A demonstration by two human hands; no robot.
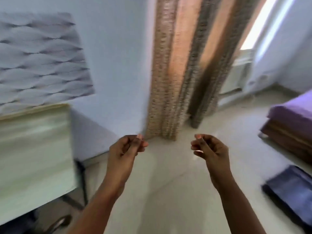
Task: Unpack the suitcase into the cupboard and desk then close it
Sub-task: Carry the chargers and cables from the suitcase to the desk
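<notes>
Lying low right, suitcase (292, 191) stays apart from either grip.

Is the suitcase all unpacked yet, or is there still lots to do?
Hard to tell from this blurry view. Both the left hand and right hand are raised with fingers loosely curled, holding nothing, so nothing is being carried. The desk at the left shows no unpacked things on the part visible. A dark blue thing on the floor at the right may be the suitcase; whether it's closed is unclear.
</notes>
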